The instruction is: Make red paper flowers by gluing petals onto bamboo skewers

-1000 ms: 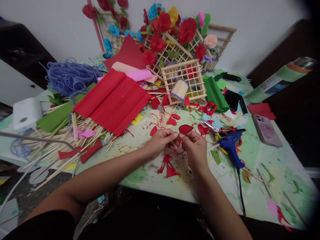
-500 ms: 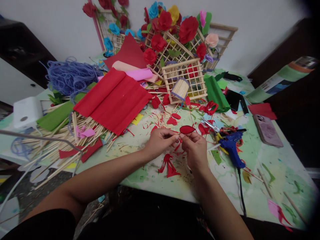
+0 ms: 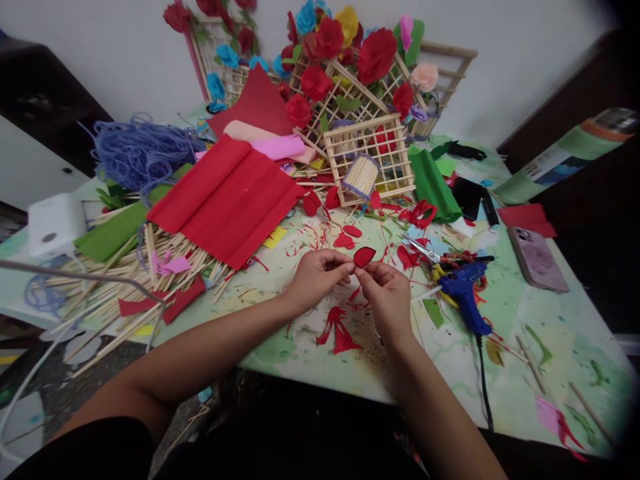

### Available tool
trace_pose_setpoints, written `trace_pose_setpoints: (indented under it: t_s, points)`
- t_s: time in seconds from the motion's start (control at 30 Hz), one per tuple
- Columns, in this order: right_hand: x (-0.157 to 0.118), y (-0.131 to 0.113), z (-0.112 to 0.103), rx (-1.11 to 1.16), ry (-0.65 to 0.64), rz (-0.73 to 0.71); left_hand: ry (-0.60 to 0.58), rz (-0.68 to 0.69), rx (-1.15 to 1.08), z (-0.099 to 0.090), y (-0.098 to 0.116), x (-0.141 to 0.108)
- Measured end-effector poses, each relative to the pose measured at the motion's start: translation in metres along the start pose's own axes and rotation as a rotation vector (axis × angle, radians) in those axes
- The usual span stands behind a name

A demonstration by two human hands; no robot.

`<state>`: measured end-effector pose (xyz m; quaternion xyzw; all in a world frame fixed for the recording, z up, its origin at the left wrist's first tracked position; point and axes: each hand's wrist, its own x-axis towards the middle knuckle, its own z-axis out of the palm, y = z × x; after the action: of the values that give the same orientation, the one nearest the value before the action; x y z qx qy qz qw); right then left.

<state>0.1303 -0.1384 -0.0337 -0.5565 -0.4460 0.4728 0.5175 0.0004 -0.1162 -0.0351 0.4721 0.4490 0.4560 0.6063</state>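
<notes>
A small red petal (image 3: 364, 257) with a dark edge stands up between my fingertips above the middle of the table. My right hand (image 3: 387, 293) pinches its lower end. The thumb and forefinger of my left hand (image 3: 320, 277) are pressed together at the petal's lower left tip, touching my right fingertips. Red cut petals (image 3: 352, 231) lie just beyond my hands, and a red scrap (image 3: 339, 333) lies below them. Scissors (image 3: 423, 250) are to the right of my right hand, beside a blue glue gun (image 3: 466, 297).
A large red paper sheet (image 3: 227, 203) lies over wooden sticks (image 3: 107, 287) at left, near blue yarn (image 3: 143, 153). Stick lattices (image 3: 370, 160) with paper flowers stand at the back. A phone (image 3: 537, 259), a green bottle (image 3: 565, 160) and the glue gun's cord (image 3: 484, 380) are at right.
The red petal has shifted slightly left and now looks shorter and more upright. Both hands have moved slightly, with their fingertips still together.
</notes>
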Motion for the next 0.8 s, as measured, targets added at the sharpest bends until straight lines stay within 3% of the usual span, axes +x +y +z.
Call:
trace_pose_setpoints:
  t_s: [0.23, 0.57, 0.8]
  points:
    - [0.001, 0.002, 0.000, -0.074, 0.025, -0.003, 0.020, -0.012, 0.015, 0.002, 0.001, -0.001]
    - [-0.003, 0.001, 0.005, 0.053, 0.038, 0.024, 0.052, 0.123, 0.121, 0.003, -0.003, 0.001]
    - [-0.005, -0.001, 0.003, 0.122, 0.002, 0.034, 0.214, 0.013, -0.207, -0.008, 0.005, 0.016]
